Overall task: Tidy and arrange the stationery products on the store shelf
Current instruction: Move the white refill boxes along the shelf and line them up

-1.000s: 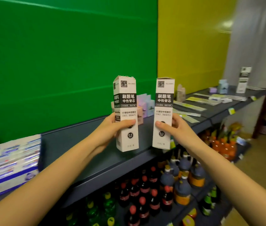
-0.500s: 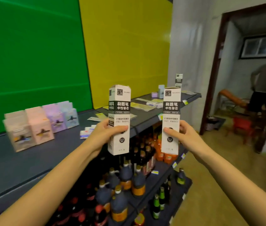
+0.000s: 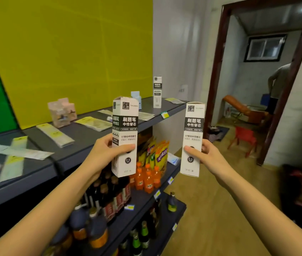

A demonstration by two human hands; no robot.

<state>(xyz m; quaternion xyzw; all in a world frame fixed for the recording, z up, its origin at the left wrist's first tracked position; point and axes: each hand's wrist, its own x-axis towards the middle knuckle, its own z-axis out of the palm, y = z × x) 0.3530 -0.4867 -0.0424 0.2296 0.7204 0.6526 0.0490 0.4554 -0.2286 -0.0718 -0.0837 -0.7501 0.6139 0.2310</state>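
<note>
I hold two tall white-and-black refill boxes upright in front of the shelf. My left hand [image 3: 107,152] grips the left refill box [image 3: 125,126], whose top flap is open. My right hand [image 3: 204,156] grips the right refill box [image 3: 192,130], out past the shelf's right end. A third matching box [image 3: 157,91] stands upright at the far right of the dark top shelf [image 3: 83,137]. Flat yellow-labelled packets [image 3: 55,134] lie scattered on the shelf, and small pastel boxes [image 3: 61,111] stand near the yellow wall.
Lower shelves carry dark sauce bottles [image 3: 98,209], orange drink bottles [image 3: 146,180] and snack bags. A light blue box [image 3: 135,95] stands behind the left refill box. Right of the shelf a doorway opens onto a room with a red chair [image 3: 242,139] and a person [image 3: 279,80].
My view has swung right along the shelf, from the green wall to the yellow wall and doorway. Both hands still hold their boxes, now wider apart.
</note>
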